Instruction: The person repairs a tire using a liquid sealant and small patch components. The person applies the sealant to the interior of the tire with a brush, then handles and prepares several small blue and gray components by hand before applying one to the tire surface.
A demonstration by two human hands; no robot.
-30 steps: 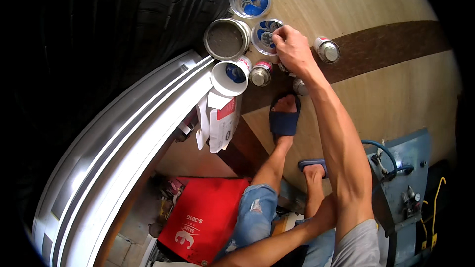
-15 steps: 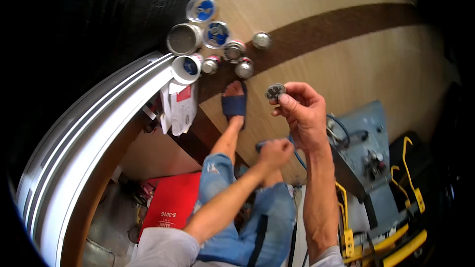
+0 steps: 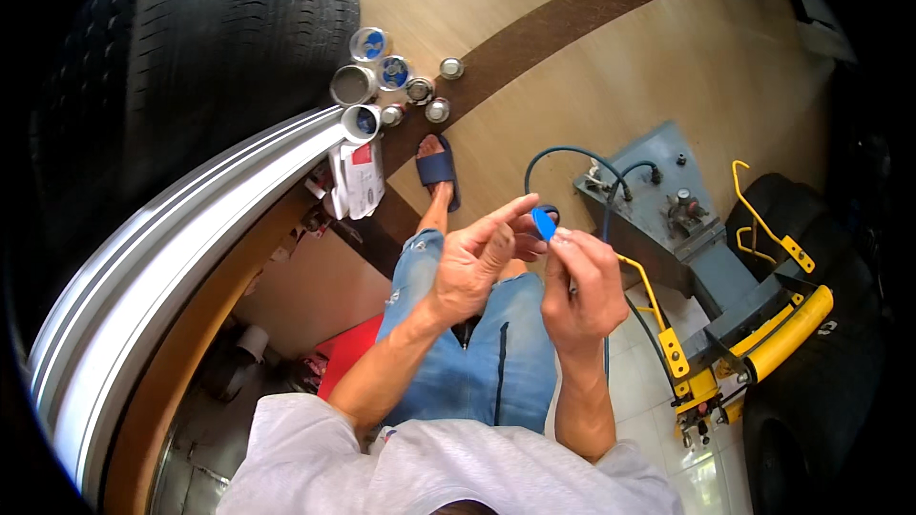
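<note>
Between the thumb and fingers of my right hand (image 3: pixel 584 288) is a small round patch (image 3: pixel 544 223), with a bright blue face showing. The patch is held edgewise above my lap. My left hand (image 3: pixel 469 267) is just left of it, fingers stretched out and apart, pointing toward the patch. The left fingertips come close to the patch; whether they touch it I cannot tell. I see nothing held in the left hand. Beyond my sandalled foot stand a white tub (image 3: pixel 347 131) and clear tubs (image 3: pixel 355 39) with blue round pieces in them.
Large black tyres (image 3: pixel 239 38) stand at the far left. Several small metal cans (image 3: pixel 437 111) sit beside the tubs, near a white carton (image 3: pixel 364 186). On my right is a grey machine (image 3: pixel 634 167) with a hose and yellow arms (image 3: pixel 797 334). A metal-edged counter (image 3: pixel 181 238) curves along my left.
My right hand has come down and closer to my lap; the patch showed its dark patterned face before and now shows blue. My left hand has risen beside it and its fingers have spread.
</note>
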